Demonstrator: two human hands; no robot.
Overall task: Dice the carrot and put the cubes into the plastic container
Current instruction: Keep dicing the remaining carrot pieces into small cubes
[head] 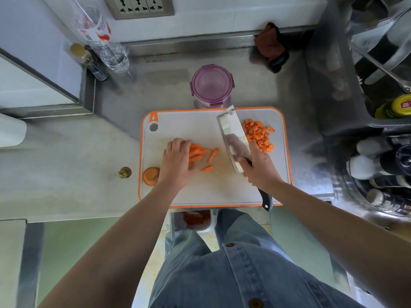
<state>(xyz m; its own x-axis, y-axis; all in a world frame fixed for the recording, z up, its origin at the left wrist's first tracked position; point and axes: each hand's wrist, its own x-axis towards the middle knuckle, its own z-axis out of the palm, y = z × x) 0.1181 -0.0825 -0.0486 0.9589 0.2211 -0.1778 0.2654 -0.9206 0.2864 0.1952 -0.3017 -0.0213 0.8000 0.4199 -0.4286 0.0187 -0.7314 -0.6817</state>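
A white cutting board [200, 187] with an orange rim lies on the steel counter. My left hand [176, 162] presses down on a bunch of carrot sticks [201, 153] at the board's middle, and two loose sticks lie just right of them. My right hand [259, 167] is shut on the handle of a cleaver [233, 138], whose blade is raised and tilted between the sticks and a pile of carrot cubes [259, 135] at the board's right. A carrot stub [151, 175] stands at the left edge. The plastic container [212, 85], with its purple lid on, stands behind the board.
A carrot top [125, 172] lies on the counter to the left. Clear water bottles [106, 41] and a dark bottle [93, 63] stand at the back left. A dark cloth [270, 46] is at the back. Sauce bottles [382, 167] crowd a rack on the right.
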